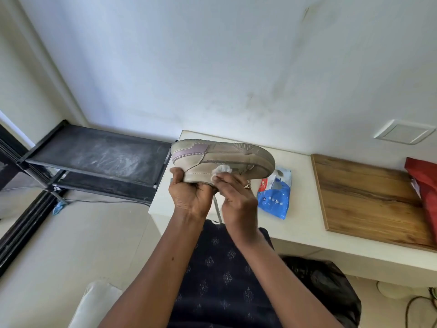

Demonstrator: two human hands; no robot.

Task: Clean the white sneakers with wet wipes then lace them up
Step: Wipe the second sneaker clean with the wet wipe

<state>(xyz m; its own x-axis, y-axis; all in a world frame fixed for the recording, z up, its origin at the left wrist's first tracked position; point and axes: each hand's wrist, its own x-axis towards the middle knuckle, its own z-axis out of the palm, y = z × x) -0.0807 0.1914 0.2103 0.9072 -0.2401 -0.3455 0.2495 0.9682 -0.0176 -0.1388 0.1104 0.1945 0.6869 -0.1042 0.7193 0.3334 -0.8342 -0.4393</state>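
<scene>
A white sneaker with a lilac heel patch is held sideways in the air, sole away from me, above the left end of the white table. My left hand grips its opening near the heel. My right hand pinches a crumpled white wet wipe and presses it on the sneaker's side. A grey lace hangs down between my hands. The blue wet wipes pack lies on the table just right of my hands.
The white table stands against the wall, with a wooden board and a red bag at the right. A black shoe rack stands at left. A black bag sits under the table.
</scene>
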